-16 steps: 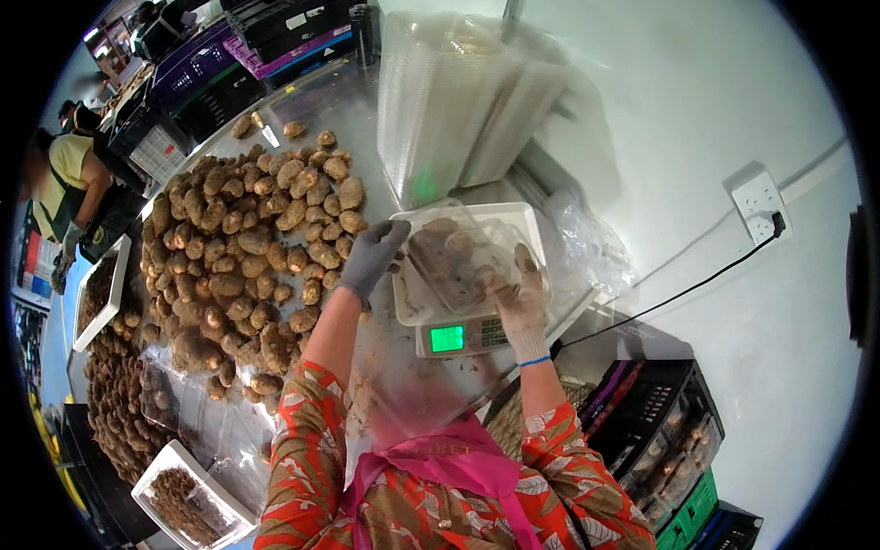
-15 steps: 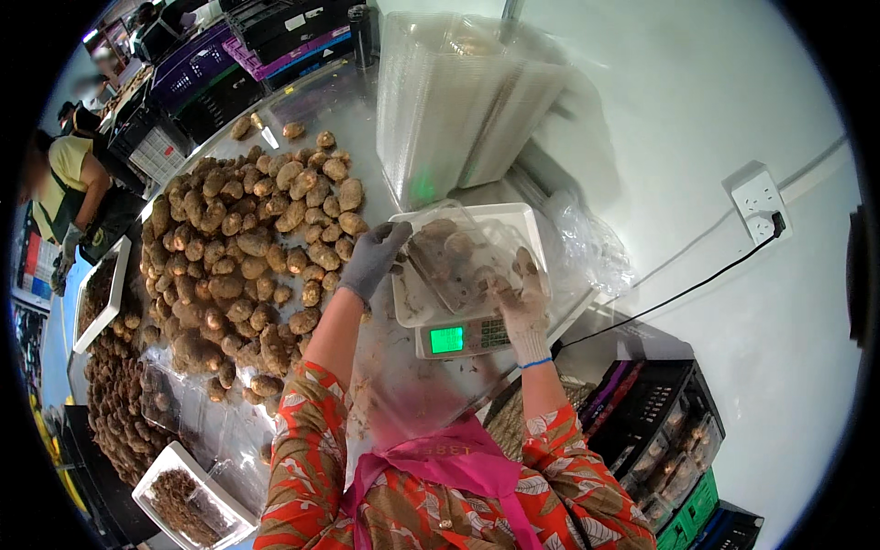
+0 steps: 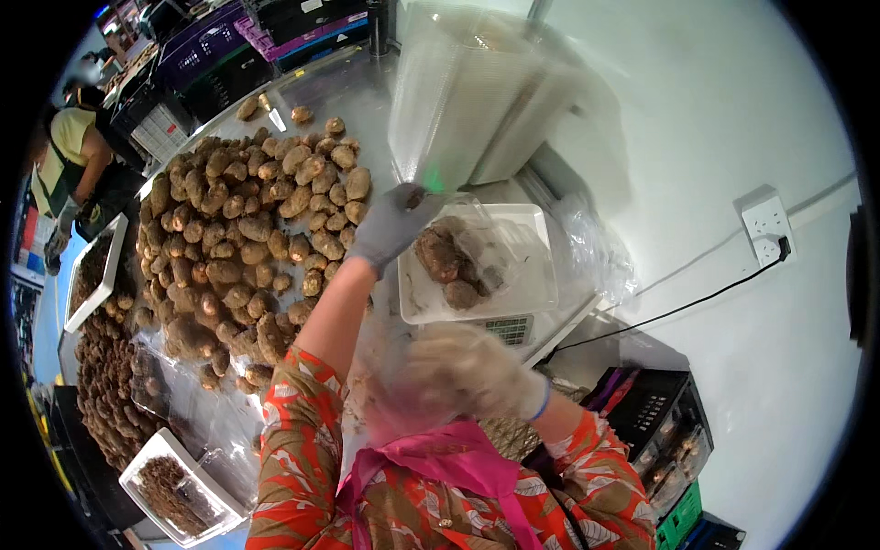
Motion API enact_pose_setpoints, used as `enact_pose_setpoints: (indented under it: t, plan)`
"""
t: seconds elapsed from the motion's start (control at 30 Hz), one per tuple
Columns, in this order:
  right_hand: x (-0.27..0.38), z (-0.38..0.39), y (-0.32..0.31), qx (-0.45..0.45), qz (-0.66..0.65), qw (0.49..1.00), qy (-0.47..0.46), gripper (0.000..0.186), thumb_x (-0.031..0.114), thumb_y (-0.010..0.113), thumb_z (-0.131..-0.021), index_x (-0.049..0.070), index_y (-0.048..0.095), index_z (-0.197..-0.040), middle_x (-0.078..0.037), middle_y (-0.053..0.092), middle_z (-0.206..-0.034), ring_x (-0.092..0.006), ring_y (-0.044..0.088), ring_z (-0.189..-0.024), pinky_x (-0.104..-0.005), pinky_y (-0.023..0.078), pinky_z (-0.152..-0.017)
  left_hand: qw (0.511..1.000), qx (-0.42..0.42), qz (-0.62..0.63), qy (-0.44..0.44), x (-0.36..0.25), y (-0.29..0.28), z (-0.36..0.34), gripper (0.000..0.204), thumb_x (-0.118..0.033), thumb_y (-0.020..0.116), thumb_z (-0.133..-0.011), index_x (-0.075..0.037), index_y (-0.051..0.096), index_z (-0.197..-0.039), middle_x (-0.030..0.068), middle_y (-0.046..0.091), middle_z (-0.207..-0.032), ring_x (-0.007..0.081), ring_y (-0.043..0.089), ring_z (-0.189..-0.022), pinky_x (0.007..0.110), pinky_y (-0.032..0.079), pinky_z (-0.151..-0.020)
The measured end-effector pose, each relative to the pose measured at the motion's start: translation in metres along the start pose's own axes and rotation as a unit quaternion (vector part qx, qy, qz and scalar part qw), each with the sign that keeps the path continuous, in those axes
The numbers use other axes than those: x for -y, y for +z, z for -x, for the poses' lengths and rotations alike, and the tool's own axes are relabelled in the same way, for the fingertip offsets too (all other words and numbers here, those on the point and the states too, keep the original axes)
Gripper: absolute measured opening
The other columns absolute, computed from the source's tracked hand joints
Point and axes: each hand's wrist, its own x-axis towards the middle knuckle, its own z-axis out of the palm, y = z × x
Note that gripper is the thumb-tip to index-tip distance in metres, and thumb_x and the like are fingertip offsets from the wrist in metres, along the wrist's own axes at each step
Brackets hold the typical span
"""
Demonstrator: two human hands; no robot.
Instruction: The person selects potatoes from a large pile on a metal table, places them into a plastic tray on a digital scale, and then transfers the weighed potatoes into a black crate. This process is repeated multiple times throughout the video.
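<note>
My left hand (image 3: 394, 225), in a grey glove, has its fingers closed on the raised edge of a clear plastic clamshell (image 3: 490, 252) at the upper left of the white scale tray (image 3: 527, 298). Brown tubers (image 3: 438, 252) sit in the clamshell on the tray, partly seen through plastic. My right hand (image 3: 472, 371), in a pale glove, is a blur below the scale, over the metal table near my pink apron (image 3: 440, 458); its fingers are smeared, and it partly hides the scale's keypad (image 3: 504, 330).
A big tuber pile (image 3: 229, 234) covers the table's left, near white boxes (image 3: 183, 490). Stacked clear containers (image 3: 458, 92) stand behind the scale. A co-worker (image 3: 78, 160) is at far left. Black crates (image 3: 655, 417) sit lower right, beside the wall socket's cord (image 3: 669, 302).
My left hand has moved up, lifting the plastic's edge, and the tubers show more plainly. My right hand has left the container and swung down toward me. The view has shifted slightly.
</note>
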Motion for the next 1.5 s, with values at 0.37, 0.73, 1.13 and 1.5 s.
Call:
enact_pose_setpoints:
  t: [0.37, 0.73, 1.13, 1.5]
  plan:
    - [-0.035, -0.02, -0.002, -0.134, 0.314, 0.93, 0.133, 0.058, 0.028, 0.062, -0.084, 0.001, 0.046, -0.133, -0.02, 0.036, -0.145, -0.0413, 0.036, -0.131, -0.052, 0.024, -0.111, 0.989, -0.028, -0.104, 0.105, -0.024, 0.007, -0.007, 0.038, -0.034, 0.055, -0.09, -0.009, 0.064, -0.118, 0.0175, 0.065, -0.11, 0.0285, 0.065, -0.097, 0.035, 0.049, -0.087]
    - [-0.069, 0.065, 0.021, -0.35, -0.346, 0.842, 0.218, 0.048, 0.027, 0.061, -0.093, 0.001, 0.046, -0.131, -0.016, 0.064, -0.104, -0.0253, 0.063, -0.081, -0.0353, 0.051, -0.066, 0.991, -0.035, -0.109, 0.07, 0.06, -0.002, -0.009, 0.042, -0.032, 0.052, -0.089, -0.005, 0.063, -0.12, 0.0203, 0.065, -0.11, 0.0342, 0.062, -0.104, 0.037, 0.045, -0.094]
    - [-0.056, 0.034, 0.052, -0.313, -0.577, 0.68, 0.326, 0.024, 0.02, 0.067, -0.088, 0.001, 0.056, -0.097, -0.011, 0.061, -0.083, -0.0213, 0.062, -0.068, -0.0359, 0.054, -0.054, 0.925, 0.129, 0.316, -0.169, 0.079, -0.007, -0.022, 0.035, -0.014, 0.066, -0.086, 0.006, 0.062, -0.115, 0.0109, 0.065, -0.095, 0.0165, 0.065, -0.076, 0.03, 0.059, -0.07]
    - [-0.047, 0.03, 0.047, -0.32, -0.525, 0.698, 0.368, 0.019, 0.016, 0.062, -0.09, -0.001, 0.056, -0.097, -0.012, 0.064, -0.075, -0.0192, 0.063, -0.059, -0.0291, 0.054, -0.05, 0.947, 0.062, 0.263, -0.174, 0.082, 0.006, -0.009, 0.034, -0.011, 0.062, -0.09, 0.006, 0.059, -0.119, 0.0137, 0.065, -0.1, 0.0204, 0.066, -0.081, 0.033, 0.058, -0.074]
